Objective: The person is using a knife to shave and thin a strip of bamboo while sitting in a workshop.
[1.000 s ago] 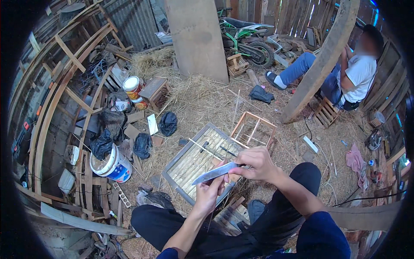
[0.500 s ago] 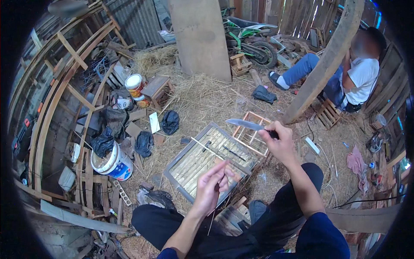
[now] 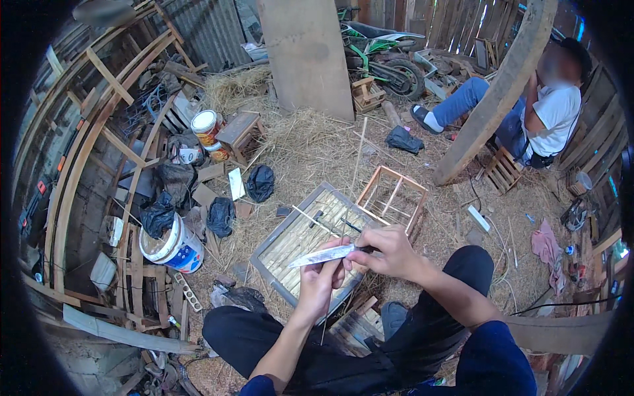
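Note:
My right hand (image 3: 389,254) is closed round the dark handle of a knife (image 3: 317,256), its broad pale blade pointing left across my left hand. A long thin strip (image 3: 360,152), which looks like bamboo or wood, passes through my closed left hand (image 3: 318,284), one end reaching away over the straw and the other hanging toward my lap. Both hands meet above the near part of a low slatted table (image 3: 269,254) with a grey frame. A light stick (image 3: 314,220) and small dark tools (image 3: 351,225) lie on the slats. The blade hides some of my left fingers.
An open wooden frame (image 3: 393,190) stands against the table's right side. Buckets (image 3: 173,247) and black plastic bags (image 3: 220,218) lie to the left. A leaning post (image 3: 492,99) rises at the right, near a seated person (image 3: 555,112). A motorbike (image 3: 389,63) stands at the back.
My right hand has brought the knife down and left, from beside the wooden frame to my left hand. The long strip now shows reaching away past the table.

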`<action>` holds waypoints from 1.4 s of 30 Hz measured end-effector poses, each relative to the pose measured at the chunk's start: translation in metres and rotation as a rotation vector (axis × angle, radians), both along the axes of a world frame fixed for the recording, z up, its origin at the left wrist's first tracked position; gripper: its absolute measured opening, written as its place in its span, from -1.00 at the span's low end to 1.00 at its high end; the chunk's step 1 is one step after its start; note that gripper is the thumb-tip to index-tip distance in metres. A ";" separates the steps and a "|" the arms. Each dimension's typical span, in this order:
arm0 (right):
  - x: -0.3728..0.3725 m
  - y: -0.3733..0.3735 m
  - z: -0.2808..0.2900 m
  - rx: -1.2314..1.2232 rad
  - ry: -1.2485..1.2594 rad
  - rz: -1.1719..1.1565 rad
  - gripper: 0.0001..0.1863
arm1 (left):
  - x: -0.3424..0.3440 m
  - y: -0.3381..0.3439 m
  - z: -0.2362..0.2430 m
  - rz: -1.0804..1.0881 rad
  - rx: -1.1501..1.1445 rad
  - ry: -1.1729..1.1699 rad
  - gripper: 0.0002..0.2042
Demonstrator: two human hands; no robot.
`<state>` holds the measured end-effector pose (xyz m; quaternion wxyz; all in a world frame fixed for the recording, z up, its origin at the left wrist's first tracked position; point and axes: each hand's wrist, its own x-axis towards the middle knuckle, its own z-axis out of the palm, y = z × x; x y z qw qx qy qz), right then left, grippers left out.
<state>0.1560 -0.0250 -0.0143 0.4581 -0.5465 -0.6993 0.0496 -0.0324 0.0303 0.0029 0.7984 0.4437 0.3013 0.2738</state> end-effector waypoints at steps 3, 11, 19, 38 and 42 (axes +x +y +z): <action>0.003 0.001 0.002 0.026 0.041 0.039 -0.67 | -0.004 -0.006 -0.005 0.015 -0.030 0.000 -0.65; 0.017 0.003 0.007 0.149 -0.130 0.038 -0.65 | 0.002 -0.010 0.000 -0.035 -0.041 0.003 -0.59; 0.030 0.004 0.005 0.143 -0.187 -0.013 -0.63 | 0.007 -0.006 -0.003 -0.021 -0.040 -0.017 -0.57; 0.044 0.004 0.005 0.020 0.054 -0.366 -0.70 | -0.006 0.006 -0.004 0.093 -0.057 -0.098 -0.73; 0.033 0.008 -0.001 0.010 0.038 -0.293 -0.68 | -0.001 0.010 -0.001 0.076 -0.014 -0.014 -0.72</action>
